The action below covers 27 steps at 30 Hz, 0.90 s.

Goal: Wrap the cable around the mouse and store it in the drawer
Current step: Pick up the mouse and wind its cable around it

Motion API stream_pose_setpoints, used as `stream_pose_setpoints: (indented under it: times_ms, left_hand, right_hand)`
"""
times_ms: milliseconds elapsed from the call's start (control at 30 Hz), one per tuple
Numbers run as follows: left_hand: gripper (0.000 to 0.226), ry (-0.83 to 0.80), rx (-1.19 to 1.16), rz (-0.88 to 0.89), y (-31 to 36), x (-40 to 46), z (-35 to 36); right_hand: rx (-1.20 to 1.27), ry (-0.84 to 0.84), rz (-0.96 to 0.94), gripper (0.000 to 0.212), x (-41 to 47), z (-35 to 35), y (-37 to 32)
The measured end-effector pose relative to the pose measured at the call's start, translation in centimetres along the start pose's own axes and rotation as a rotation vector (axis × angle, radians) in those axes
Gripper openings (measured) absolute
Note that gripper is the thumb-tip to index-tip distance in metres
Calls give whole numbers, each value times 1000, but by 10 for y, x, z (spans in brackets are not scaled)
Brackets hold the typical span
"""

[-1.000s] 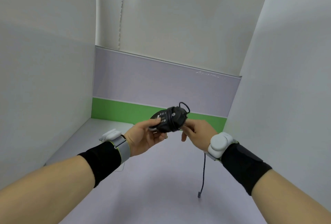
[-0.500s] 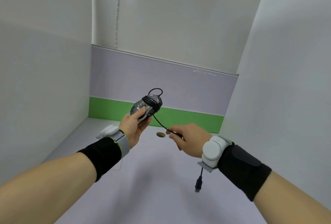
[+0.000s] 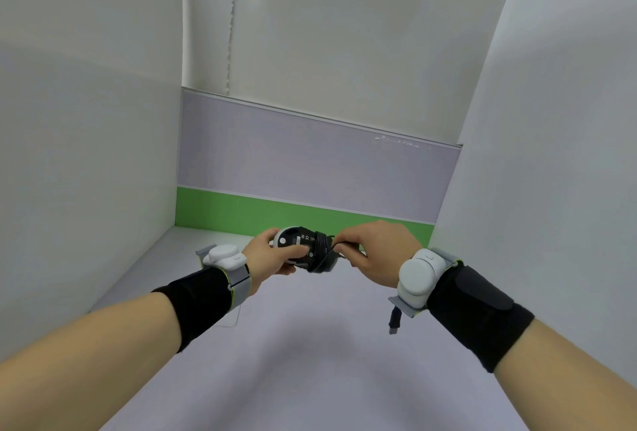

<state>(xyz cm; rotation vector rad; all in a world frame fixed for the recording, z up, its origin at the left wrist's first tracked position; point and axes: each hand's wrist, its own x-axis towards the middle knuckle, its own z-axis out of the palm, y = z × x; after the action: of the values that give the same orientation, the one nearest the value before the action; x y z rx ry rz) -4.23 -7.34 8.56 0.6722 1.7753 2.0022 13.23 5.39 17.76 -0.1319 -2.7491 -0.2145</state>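
My left hand (image 3: pixel 272 254) holds a black mouse (image 3: pixel 303 246) above the desk, its underside with white labels turned up toward me. Several turns of black cable (image 3: pixel 322 251) wrap the mouse's right half. My right hand (image 3: pixel 375 253) pinches the cable just right of the mouse, fingers closed on it. The cable's free end with its plug (image 3: pixel 394 322) hangs below my right wrist, partly hidden behind the wrist band. No drawer is in view.
A pale desk top (image 3: pixel 310 361) lies under my arms. White partition walls close in on the left (image 3: pixel 86 172) and right (image 3: pixel 551 154). A lilac and green back panel (image 3: pixel 310 172) stands behind the hands.
My left hand has lowered the mouse and turned its underside up. My right hand has come up beside it with the cable, and less loose cable hangs below.
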Motion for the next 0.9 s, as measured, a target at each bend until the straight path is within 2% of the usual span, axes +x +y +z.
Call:
stream_pose_setpoints:
  times_ms: [133,367,600,733,900]
  left_hand:
    - [52,-185,11,-29,0,-10,2]
    - [30,-450,-98,-127,9,-28,3]
    - [2,-579,-239,-232,15,-38,-3]
    - [27,-591,-380,-253,13,-37,-3]
    - [37,-553,-501,-263,13,-37,3]
  right_hand:
    - [7,56,-22,22,6,-2,7]
    - [106,42,30,21,9,4,22]
    - [240,-1,38,21,3,14,23]
    - [307,-6,46,21,2,16,22]
    - [269,-94,132,39,-1,27,11]
